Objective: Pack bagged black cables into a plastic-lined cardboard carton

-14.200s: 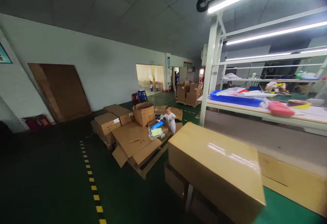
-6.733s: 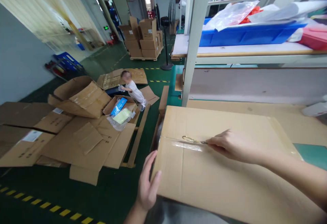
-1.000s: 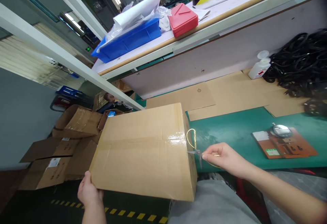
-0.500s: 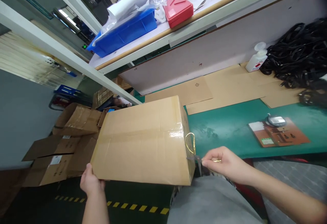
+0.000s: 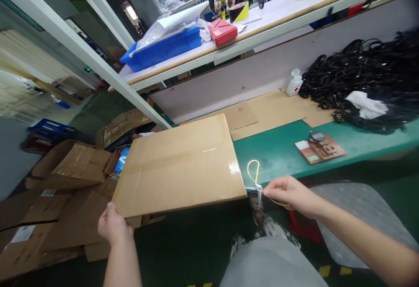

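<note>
arms: 2, both bare, no sleeves seen
left hand (image 5: 113, 226): bare, no glove, no ring seen
right hand (image 5: 288, 193): bare, no glove
lap: grey cloth, plain
legs: black & white spotty pants
shoe: 1 seen, dark w/ light bits, blurry

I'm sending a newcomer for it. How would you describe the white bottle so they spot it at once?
Find the green bench with the black cable heap on it. The bottle stands just left of the heap, against the back panel, on the cardboard sheet. It is the only small white upright thing there, with a red label.
</note>
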`<state>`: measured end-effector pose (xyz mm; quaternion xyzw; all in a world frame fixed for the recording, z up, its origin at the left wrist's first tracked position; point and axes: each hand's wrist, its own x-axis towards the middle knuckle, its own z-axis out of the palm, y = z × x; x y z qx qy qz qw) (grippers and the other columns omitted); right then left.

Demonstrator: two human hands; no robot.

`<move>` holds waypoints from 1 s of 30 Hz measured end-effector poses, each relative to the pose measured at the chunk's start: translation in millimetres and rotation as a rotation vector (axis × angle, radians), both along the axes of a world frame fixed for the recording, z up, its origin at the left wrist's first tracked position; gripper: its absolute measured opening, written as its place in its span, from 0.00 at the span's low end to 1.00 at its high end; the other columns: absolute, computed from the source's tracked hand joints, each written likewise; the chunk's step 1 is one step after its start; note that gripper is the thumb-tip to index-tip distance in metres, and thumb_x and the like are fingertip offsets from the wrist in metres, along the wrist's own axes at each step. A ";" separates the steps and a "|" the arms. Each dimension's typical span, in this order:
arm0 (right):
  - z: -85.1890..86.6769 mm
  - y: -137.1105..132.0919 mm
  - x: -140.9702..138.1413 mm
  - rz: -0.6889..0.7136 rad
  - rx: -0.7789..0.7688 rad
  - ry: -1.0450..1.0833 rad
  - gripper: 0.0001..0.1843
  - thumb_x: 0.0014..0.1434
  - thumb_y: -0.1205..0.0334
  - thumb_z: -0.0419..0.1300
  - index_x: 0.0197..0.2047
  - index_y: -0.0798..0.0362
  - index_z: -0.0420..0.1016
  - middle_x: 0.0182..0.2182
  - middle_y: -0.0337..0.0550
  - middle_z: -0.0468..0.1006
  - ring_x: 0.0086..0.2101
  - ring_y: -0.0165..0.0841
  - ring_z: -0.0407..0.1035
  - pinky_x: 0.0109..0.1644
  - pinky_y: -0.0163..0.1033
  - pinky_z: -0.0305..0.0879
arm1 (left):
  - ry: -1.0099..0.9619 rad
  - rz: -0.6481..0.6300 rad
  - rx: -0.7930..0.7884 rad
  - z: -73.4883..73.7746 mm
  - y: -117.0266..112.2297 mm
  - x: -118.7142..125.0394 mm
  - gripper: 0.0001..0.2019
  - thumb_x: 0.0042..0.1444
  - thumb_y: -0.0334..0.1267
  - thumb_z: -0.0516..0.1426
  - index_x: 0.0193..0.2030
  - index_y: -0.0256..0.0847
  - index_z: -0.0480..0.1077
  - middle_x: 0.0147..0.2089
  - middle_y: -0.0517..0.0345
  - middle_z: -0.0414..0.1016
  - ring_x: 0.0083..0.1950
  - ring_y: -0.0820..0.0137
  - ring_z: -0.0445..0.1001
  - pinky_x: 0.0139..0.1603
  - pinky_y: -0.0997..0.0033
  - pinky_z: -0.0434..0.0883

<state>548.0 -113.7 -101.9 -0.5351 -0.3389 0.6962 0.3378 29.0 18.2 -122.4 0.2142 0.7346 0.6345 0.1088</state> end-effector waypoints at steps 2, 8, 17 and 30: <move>1.8 -7.5 -6.0 -0.051 -0.013 -0.013 0.30 0.42 0.34 0.70 0.26 0.56 0.71 0.15 0.27 0.53 0.17 0.20 0.40 0.21 0.33 0.33 | 0.011 -0.018 0.008 -3.2 0.6 -0.3 0.15 0.49 0.46 0.61 0.37 0.39 0.66 0.33 0.60 0.68 0.32 0.70 0.71 0.40 0.59 0.75; 7.7 -28.7 -25.7 -0.179 0.023 -0.104 0.30 0.45 0.32 0.66 0.27 0.53 0.68 0.16 0.26 0.50 0.17 0.22 0.40 0.20 0.33 0.36 | 0.060 -0.098 -0.012 -0.5 -2.2 5.5 0.14 0.49 0.47 0.57 0.36 0.39 0.64 0.33 0.60 0.66 0.35 0.66 0.73 0.43 0.57 0.76; 16.1 -5.6 21.5 -0.261 0.342 -0.380 0.29 0.51 0.34 0.64 0.30 0.56 0.79 0.23 0.41 0.70 0.26 0.32 0.59 0.31 0.37 0.57 | 0.551 -0.337 -0.065 54.3 -30.2 80.0 0.21 0.46 0.44 0.61 0.46 0.39 0.66 0.52 0.44 0.66 0.66 0.43 0.58 0.69 0.34 0.49; -19.6 78.5 36.2 -0.253 0.019 0.116 0.32 0.45 0.32 0.69 0.34 0.56 0.76 0.17 0.29 0.53 0.19 0.23 0.43 0.23 0.35 0.35 | 1.029 -1.188 -0.538 79.1 20.1 336.2 0.19 0.53 0.51 0.64 0.45 0.42 0.68 0.45 0.52 0.70 0.49 0.56 0.67 0.54 0.47 0.65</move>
